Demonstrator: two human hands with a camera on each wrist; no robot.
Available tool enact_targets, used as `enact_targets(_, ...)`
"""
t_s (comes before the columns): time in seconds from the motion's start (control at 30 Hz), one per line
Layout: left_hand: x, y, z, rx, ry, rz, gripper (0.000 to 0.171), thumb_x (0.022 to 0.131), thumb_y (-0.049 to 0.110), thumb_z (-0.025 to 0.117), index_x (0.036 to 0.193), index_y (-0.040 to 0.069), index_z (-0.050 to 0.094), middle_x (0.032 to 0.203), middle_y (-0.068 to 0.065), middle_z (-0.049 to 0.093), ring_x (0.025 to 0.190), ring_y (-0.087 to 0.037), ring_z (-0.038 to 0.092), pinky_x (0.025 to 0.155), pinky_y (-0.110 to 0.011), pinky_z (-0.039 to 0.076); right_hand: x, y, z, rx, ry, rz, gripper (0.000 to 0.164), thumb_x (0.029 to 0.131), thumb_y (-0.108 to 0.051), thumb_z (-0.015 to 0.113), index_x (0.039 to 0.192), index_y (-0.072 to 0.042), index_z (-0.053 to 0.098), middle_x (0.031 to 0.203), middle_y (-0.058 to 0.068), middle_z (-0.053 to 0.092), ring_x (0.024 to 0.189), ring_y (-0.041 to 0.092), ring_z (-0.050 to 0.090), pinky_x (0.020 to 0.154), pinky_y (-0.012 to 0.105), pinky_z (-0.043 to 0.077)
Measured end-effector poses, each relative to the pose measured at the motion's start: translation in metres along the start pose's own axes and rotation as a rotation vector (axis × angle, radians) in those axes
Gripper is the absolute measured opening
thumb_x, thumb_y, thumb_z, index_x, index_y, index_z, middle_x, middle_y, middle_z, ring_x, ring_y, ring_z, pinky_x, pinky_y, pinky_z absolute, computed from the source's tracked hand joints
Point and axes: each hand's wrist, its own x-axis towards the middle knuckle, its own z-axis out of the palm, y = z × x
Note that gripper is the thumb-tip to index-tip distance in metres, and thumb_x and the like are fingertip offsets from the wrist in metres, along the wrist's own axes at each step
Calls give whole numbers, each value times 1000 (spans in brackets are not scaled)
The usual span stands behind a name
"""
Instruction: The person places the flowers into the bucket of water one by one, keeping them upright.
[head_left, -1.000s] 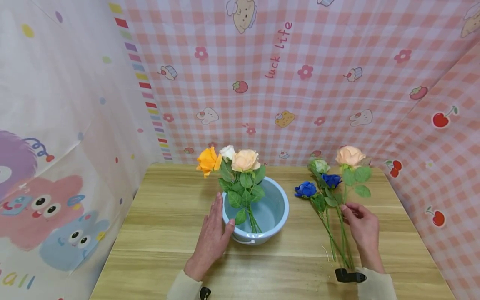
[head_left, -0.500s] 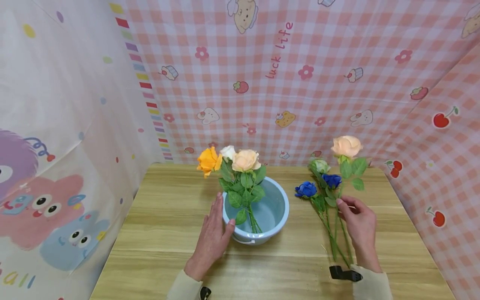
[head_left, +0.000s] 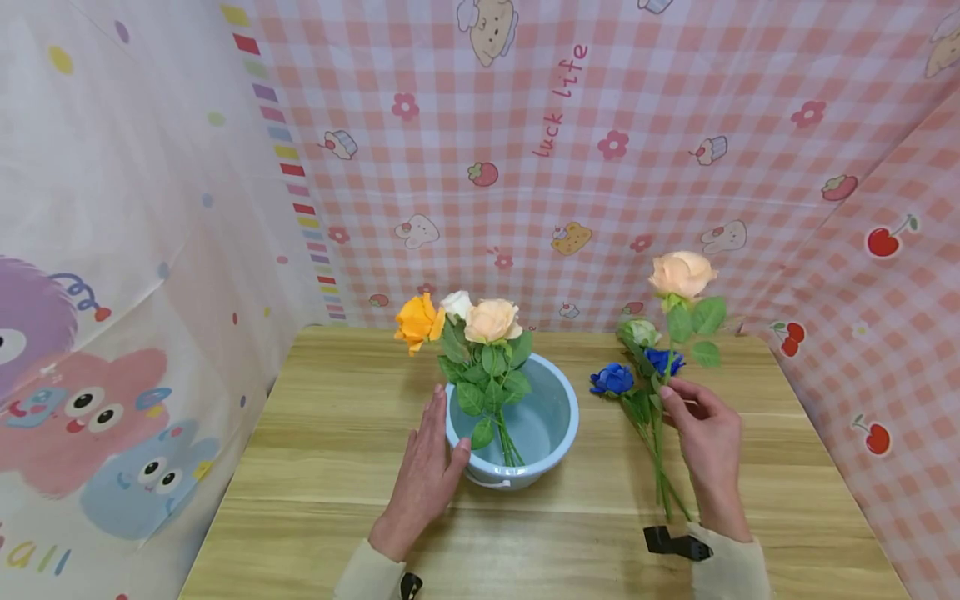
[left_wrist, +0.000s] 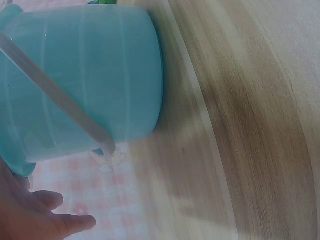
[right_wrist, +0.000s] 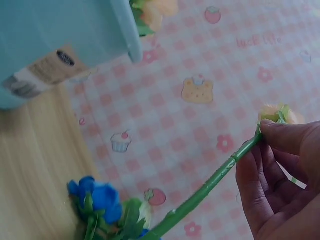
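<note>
My right hand [head_left: 708, 437] pinches the green stem [right_wrist: 200, 196] of a peach rose [head_left: 682, 275], its bloom raised above the table's back edge. Beside and partly behind it lie two blue roses [head_left: 612, 379] and a pale green-white rose [head_left: 641, 332], stems toward me. My left hand [head_left: 425, 475] rests with fingers extended against the left side of a light blue bucket [head_left: 567, 417]. Inside the bucket stand an orange rose [head_left: 418, 322], a white rose [head_left: 455, 304] and another peach rose [head_left: 492, 321], leaning left over the rim.
The wooden table [head_left: 315, 500] carries everything. A pink checked cloth [head_left: 450, 200] hangs behind it, and a white cartoon cloth [head_left: 187, 250] hangs at the left. The bucket's pale handle [left_wrist: 60, 97] hangs down its side.
My right hand has lifted the peach rose up and moved it leftward, away from the stems on the table. The left hand and the bucket have stayed in place.
</note>
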Motion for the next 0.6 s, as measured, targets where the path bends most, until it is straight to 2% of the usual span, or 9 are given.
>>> enact_targets(0.13,0,0,0,5,-2,1,76,108,35,48,167,9,7,174,-8,9,156,-38,21,115,-72,27,-2,-5,7,19,-11,-36,24,93,-3,76,112,12,73,85,-10,73,74,4,71,62,17,59)
enact_targets(0.37,0,-1,0,7,2,10,76,109,41,44,167,9,7,174,-9,10,155,-39,21,115,-73,26,-6,-14,18,32,-10,-53,14,92,-6,78,105,-2,79,87,-10,75,73,3,70,62,16,57)
enact_targets(0.6,0,-1,0,1,5,6,75,109,38,46,167,8,9,174,-7,9,155,-40,22,115,-72,26,-10,-22,30,100,-51,-83,23,92,-3,77,110,11,74,87,-8,75,72,4,69,61,16,56)
